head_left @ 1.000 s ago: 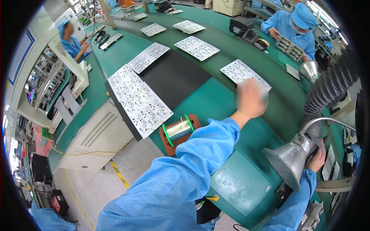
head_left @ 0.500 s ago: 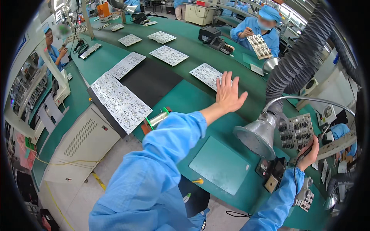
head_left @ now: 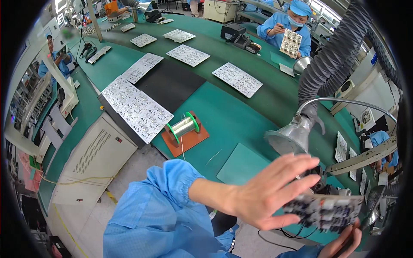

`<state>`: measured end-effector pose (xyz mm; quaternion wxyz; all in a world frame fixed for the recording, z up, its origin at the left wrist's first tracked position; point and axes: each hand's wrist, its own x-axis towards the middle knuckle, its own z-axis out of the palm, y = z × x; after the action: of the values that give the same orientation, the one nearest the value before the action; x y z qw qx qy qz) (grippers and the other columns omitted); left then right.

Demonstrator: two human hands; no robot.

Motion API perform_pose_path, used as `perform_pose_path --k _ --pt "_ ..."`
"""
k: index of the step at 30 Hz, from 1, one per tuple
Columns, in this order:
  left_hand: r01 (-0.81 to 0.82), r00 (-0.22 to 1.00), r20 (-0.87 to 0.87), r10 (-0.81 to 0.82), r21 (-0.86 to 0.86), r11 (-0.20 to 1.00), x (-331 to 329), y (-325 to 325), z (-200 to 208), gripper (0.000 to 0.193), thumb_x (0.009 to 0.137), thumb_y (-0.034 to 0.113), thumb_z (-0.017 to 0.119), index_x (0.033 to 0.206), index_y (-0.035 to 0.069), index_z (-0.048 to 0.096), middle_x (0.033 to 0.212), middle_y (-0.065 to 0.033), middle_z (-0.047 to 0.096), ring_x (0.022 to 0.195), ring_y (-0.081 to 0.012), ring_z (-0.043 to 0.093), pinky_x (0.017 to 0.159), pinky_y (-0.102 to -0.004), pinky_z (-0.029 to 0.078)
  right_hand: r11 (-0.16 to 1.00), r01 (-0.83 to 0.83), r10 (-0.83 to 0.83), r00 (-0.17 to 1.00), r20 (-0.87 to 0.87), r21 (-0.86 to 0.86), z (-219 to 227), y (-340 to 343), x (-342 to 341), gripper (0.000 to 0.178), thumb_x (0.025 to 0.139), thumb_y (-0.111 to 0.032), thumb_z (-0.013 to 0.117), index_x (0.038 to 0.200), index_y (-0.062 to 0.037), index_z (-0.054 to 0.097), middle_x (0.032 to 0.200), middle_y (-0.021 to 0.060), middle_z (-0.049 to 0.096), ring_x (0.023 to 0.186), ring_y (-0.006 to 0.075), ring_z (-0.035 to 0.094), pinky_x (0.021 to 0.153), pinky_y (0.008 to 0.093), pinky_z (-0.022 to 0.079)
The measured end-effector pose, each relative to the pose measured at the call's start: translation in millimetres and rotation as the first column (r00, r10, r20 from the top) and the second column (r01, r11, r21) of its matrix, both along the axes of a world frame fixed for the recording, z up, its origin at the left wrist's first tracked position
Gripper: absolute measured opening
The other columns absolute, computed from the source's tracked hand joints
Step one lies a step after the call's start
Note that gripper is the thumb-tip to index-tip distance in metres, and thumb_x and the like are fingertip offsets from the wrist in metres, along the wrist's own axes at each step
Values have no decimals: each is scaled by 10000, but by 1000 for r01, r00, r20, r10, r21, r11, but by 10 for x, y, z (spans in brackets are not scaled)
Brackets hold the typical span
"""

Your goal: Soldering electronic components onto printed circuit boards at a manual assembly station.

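A circuit board crowded with dark components [head_left: 325, 213] is tilted almost edge-on at the lower right. My right hand [head_left: 342, 244] grips its lower right corner. A dark handle-like shape also lies against that palm, too blurred to name. My left hand [head_left: 275, 191] is beside the board's left end, fingers spread and nothing in its palm; whether the thumb touches the board I cannot tell. A green work mat [head_left: 241, 165] lies partly hidden behind the left hand. Left of the mat, a spool of solder wire [head_left: 184, 127] sits on a reddish-brown stand.
A metal fume hood [head_left: 290, 137] on a ribbed duct [head_left: 333, 47] hangs over the bench's right side. Several white boards lie leftward and ahead, one [head_left: 237, 80] on the dark green strip. Across the bench, a co-worker [head_left: 286, 30] holds another board.
My left hand has drawn back from the white board on the strip toward the held board. My right hand has lowered that board nearer to me and tilted it. The solder spool is now uncovered.
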<state>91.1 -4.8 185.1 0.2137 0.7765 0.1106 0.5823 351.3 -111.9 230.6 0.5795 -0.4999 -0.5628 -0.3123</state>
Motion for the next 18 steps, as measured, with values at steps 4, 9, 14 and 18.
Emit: perform_pose_path --k 4,9,14,18 --pt "77 997 -1 -79 -235 969 106 -178 -343 649 753 249 733 1253 -49 445 1157 -221 505 990 -335 545 818 -410 449 968 -146 160 986 54 -204 -192 -84 -284 217 795 28 698 942 15 540 859 168 626 765 250 633 719 339 521" --pt "246 967 200 -156 -589 770 253 -267 -797 246 787 170 735 894 9 584 718 -81 566 628 -191 558 546 -305 422 869 -422 446 894 39 -259 -400 38 -525 198 834 -21 669 979 44 550 942 247 621 789 294 639 716 371 521" --pt "220 955 295 40 -789 573 126 -191 -1034 193 825 160 706 844 18 577 690 -28 543 634 -74 495 552 -253 409 861 -486 430 855 -292 -154 -1031 268 -628 535 921 -178 518 1346 -27 230 1372 317 368 1210 360 454 1040 460 327" --pt "464 795 595 116 -720 516 161 -116 -1259 181 891 142 639 942 -9 555 789 5 594 698 -31 508 592 -204 425 753 -631 456 705 -543 -186 -1598 204 -677 538 793 -84 643 1271 -9 406 1227 129 489 1130 220 485 943 361 392"
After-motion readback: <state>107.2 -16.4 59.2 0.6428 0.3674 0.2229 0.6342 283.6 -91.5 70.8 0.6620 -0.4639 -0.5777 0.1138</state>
